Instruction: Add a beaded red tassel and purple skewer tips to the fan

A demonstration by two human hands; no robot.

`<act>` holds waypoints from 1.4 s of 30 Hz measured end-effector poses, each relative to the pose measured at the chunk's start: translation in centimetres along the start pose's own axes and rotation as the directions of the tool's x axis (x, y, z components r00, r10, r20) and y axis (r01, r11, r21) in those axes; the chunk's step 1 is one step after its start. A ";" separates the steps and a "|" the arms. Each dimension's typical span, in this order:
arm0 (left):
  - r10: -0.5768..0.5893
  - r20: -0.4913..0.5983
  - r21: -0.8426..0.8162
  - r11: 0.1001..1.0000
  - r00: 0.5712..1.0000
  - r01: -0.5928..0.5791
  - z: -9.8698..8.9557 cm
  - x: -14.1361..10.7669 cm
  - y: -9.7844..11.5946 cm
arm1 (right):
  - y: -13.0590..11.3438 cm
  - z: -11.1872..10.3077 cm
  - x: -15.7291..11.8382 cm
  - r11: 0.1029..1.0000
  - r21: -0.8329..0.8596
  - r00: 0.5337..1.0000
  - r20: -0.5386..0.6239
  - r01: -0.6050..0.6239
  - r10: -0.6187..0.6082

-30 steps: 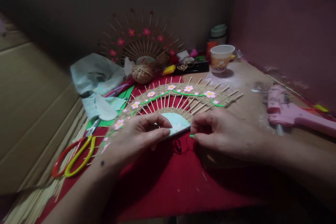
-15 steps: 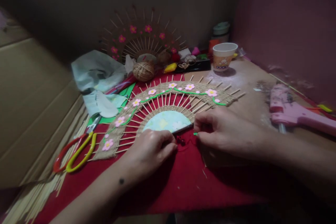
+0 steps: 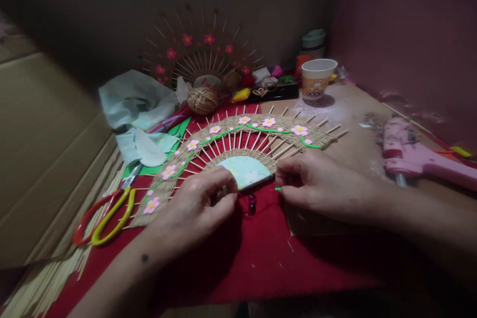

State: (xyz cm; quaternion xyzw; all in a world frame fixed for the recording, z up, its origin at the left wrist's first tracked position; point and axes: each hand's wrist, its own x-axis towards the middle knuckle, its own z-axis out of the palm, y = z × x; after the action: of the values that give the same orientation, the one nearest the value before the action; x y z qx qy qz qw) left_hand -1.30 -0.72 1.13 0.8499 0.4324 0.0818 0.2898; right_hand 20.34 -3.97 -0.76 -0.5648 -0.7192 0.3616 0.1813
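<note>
A semicircular woven fan (image 3: 223, 131) of sticks and twine lies on red cloth, decorated with pink flowers, a green vine line and a light blue centre. My left hand (image 3: 201, 198) lies over the fan's lower left, its fingers curled and pinched by the base edge; what they hold, if anything, is hidden. Opposite, at the right end of the base, my right hand (image 3: 316, 179) pinches a small green strip (image 3: 278, 189) between thumb and forefinger. Shiny dark beads (image 3: 252, 203) show on the cloth between my hands.
Orange-and-yellow scissors (image 3: 112, 218) and thin sticks (image 3: 40, 283) lie left. Behind are a twine ball (image 3: 202, 99), a second flowered fan (image 3: 201, 47) and a paper cup (image 3: 317, 79). A pink glue gun (image 3: 421, 156) lies right, a cardboard panel (image 3: 48, 159) stands left.
My left hand has shifted left along the fan's base, uncovering more of the dark beads. My right hand stays nearly still with the green strip.
</note>
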 end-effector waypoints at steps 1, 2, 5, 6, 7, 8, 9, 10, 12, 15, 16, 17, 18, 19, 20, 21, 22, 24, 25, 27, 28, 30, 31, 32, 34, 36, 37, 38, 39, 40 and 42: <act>-0.003 -0.012 -0.058 0.998 1.000 0.002 -0.1 0.0 -0.1 | -0.1 0.0 0.0 1.000 -0.007 1.000 0.001 -0.005 0.005; -0.011 -0.015 -0.127 0.992 1.000 0.009 -0.2 -0.1 -0.2 | -0.1 -0.1 -0.1 1.000 -0.008 1.000 0.005 -0.015 0.015; -0.076 0.016 -0.353 0.933 0.997 0.077 -0.7 -0.3 -0.6 | -0.3 -0.2 -0.2 0.998 0.030 0.998 0.031 -0.054 0.053; -0.101 0.031 -0.423 0.900 0.994 0.105 -0.8 -0.4 -0.7 | -0.3 -0.2 -0.2 0.997 0.048 0.998 0.037 -0.058 0.056; -0.123 0.042 -0.486 0.864 0.992 0.128 -1.0 -0.5 -0.9 | -0.3 -0.2 -0.2 0.996 0.064 0.998 0.037 -0.055 0.053; -0.137 0.048 -0.546 0.826 0.989 0.141 -1.1 -0.5 -1.0 | -0.3 -0.2 -0.2 0.996 0.076 0.998 0.034 -0.047 0.045; -0.145 0.054 -0.598 0.787 0.988 0.148 -1.2 -0.5 -1.1 | -0.3 -0.2 -0.2 0.996 0.085 0.999 0.029 -0.039 0.037; -0.148 0.062 -0.644 0.749 0.987 0.153 -1.4 -0.4 -1.2 | -0.3 -0.2 -0.2 0.995 0.090 0.999 0.020 -0.033 0.031; -0.131 0.084 -0.725 0.672 0.988 0.151 -1.6 -0.3 -1.4 | -0.2 -0.2 -0.1 0.995 0.096 1.000 0.000 -0.024 0.025; -0.088 0.118 -0.813 0.564 0.989 0.147 -1.8 -0.2 -1.5 | -0.1 -0.2 0.0 0.995 0.097 1.000 -0.017 -0.017 0.018; -0.078 0.127 -0.832 0.535 0.989 0.149 -1.8 -0.2 -1.5 | -0.1 -0.2 0.0 0.995 0.099 1.000 -0.021 -0.013 0.015; -0.069 0.134 -0.847 0.510 0.989 0.150 -1.9 -0.2 -1.5 | -0.1 -0.2 0.0 0.995 0.102 1.000 -0.023 -0.010 0.012; -0.060 0.138 -0.862 0.485 0.989 0.150 -1.9 -0.2 -1.4 | -0.1 -0.2 0.0 0.994 0.108 1.000 -0.027 -0.006 0.009; -0.045 0.138 -0.878 0.456 0.989 0.143 -1.9 -0.2 -1.4 | -0.1 -0.2 0.0 0.993 0.115 1.000 -0.028 -0.003 0.006; -0.034 0.134 -0.894 0.428 0.990 0.136 -1.8 -0.3 -1.4 | -0.1 -0.2 0.0 0.992 0.123 1.000 -0.027 -0.002 0.005; -0.026 0.126 -0.907 0.402 0.992 0.126 -1.8 -0.3 -1.4 | -0.1 -0.2 0.0 0.992 0.129 1.000 -0.025 0.001 0.003; -0.023 0.123 -0.916 0.383 0.992 0.123 -1.8 -0.3 -1.4 | -0.1 -0.2 0.0 0.992 0.129 1.000 -0.023 0.001 0.002; -0.024 0.129 -0.921 0.367 0.991 0.129 -1.7 -0.3 -1.4 | -0.1 -0.3 0.0 0.993 0.118 1.000 -0.021 0.001 0.002; -0.022 0.134 -0.919 0.371 0.991 0.133 -1.7 -0.2 -1.5 | -0.1 -0.3 0.0 0.994 0.113 1.000 -0.019 -0.001 0.004; -0.017 0.138 -0.913 0.386 0.990 0.134 -1.6 -0.2 -1.6 | -0.1 -0.3 0.0 0.993 0.115 1.000 -0.016 -0.006 0.008; -0.022 0.135 -0.908 0.396 0.991 0.132 -1.6 -0.2 -1.6 | 0.0 -0.3 0.0 0.992 0.123 1.000 -0.012 -0.008 0.010; -0.039 0.134 -0.899 0.415 0.990 0.138 -1.6 -0.3 -1.7 | 0.0 -0.3 0.1 0.989 0.149 1.000 0.002 -0.018 0.018; -0.049 0.135 -0.898 0.417 0.990 0.143 -1.6 -0.3 -1.6 | 0.1 -0.3 0.2 0.985 0.167 0.999 0.015 -0.031 0.029; -0.048 0.134 -0.899 0.414 0.990 0.142 -1.6 -0.3 -1.5 | 0.1 -0.3 0.2 0.981 0.187 0.999 0.033 -0.048 0.043; -0.040 0.115 -0.910 0.397 0.993 0.121 -1.6 -0.4 -1.3 | 0.2 -0.3 0.3 0.969 0.232 0.996 0.067 -0.081 0.067; -0.040 0.065 -0.920 0.384 0.997 0.075 -1.6 -0.4 -1.0 | 0.3 -0.3 0.4 0.959 0.271 0.994 0.089 -0.084 0.062; -0.047 0.043 -0.921 0.386 0.998 0.057 -1.5 -0.4 -0.9 | 0.3 -0.3 0.4 0.955 0.288 0.994 0.097 -0.075 0.049; -0.054 0.030 -0.918 0.395 0.998 0.049 -1.4 -0.4 -0.8 | 0.3 -0.2 0.5 0.950 0.306 0.994 0.102 -0.062 0.032; -0.060 0.029 -0.909 0.413 0.998 0.051 -1.3 -0.3 -0.8 | 0.2 -0.2 0.5 0.944 0.325 0.994 0.105 -0.052 0.019; -0.060 0.038 -0.897 0.438 0.997 0.060 -1.2 -0.3 -0.8 | 0.2 -0.1 0.5 0.939 0.342 0.994 0.106 -0.044 0.008; -0.056 0.068 -0.864 0.495 0.996 0.087 -1.0 -0.3 -0.8 | 0.2 0.1 0.5 0.932 0.361 0.994 0.106 -0.025 -0.014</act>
State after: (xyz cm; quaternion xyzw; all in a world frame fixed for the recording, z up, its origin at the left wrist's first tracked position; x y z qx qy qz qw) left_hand -2.44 -0.18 1.47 0.5730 0.3637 0.2621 0.6861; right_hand 20.23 -3.57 -1.04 -0.5037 -0.6476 0.5178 0.2425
